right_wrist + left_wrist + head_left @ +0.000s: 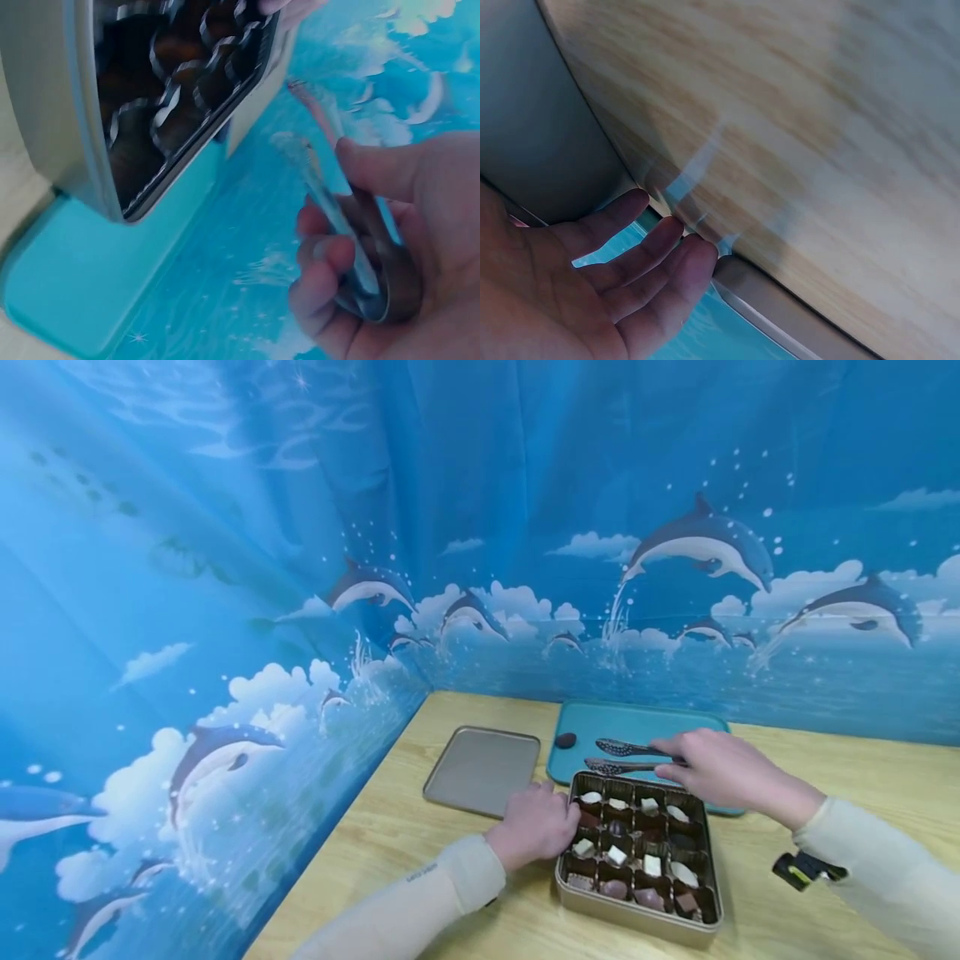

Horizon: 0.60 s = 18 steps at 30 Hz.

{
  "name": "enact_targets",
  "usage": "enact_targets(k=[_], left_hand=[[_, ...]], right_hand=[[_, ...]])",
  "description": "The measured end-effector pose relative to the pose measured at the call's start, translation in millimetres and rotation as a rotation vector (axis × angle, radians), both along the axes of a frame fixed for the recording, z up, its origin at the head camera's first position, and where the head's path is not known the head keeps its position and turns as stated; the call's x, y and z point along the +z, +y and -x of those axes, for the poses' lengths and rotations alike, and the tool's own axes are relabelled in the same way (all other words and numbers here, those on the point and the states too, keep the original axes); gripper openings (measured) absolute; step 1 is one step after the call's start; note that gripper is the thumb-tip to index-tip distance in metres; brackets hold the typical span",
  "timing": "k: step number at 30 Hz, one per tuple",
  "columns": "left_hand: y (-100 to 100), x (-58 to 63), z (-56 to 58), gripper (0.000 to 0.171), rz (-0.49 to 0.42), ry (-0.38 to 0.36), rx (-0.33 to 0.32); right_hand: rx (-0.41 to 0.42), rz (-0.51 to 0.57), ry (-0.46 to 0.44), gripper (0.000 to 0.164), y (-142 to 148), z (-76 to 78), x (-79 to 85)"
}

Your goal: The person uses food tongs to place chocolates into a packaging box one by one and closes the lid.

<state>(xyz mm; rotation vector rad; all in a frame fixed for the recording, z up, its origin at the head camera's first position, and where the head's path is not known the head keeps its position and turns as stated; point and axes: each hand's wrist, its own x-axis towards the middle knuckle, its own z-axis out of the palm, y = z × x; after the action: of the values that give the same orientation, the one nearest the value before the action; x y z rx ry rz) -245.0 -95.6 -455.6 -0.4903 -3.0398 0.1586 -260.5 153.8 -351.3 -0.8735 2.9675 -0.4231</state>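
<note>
A gold tin of chocolates [637,920] stands uncovered on the table, its dark tray divided into compartments with white, brown and dark pieces. Against its left wall rests my left hand [534,827], fingers loosely bent at the rim; the left wrist view shows these fingers [641,274] slightly spread. My right hand [716,768] holds metal serving tongs [626,767] beyond the tin's far edge, over a teal tray [637,718]. The perforated tong ends are apart, with nothing between them. Just left of them, a dark chocolate [566,740] lies on the teal tray.
A flat metal lid [483,768] lies left of the teal tray, behind my left hand. The wooden table [847,777] meets a blue dolphin-print cloth [525,527] at the back and left. A dark strap or band [806,870] shows by my right sleeve.
</note>
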Motion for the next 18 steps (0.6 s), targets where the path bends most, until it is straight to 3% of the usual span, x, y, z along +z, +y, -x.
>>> enact_targets(k=[8, 18], left_hand=[[-0.5, -3.0, -1.9, 0.051, -0.003, 0.002, -0.003], [-1.2, -1.0, 0.0, 0.049, -0.006, 0.015, 0.001]], right_hand=[[0.08, -0.051, -0.056, 0.048, -17.6, 59.1, -20.1], [0.085, -0.114, -0.045, 0.045, -41.9, 97.2, -29.9]])
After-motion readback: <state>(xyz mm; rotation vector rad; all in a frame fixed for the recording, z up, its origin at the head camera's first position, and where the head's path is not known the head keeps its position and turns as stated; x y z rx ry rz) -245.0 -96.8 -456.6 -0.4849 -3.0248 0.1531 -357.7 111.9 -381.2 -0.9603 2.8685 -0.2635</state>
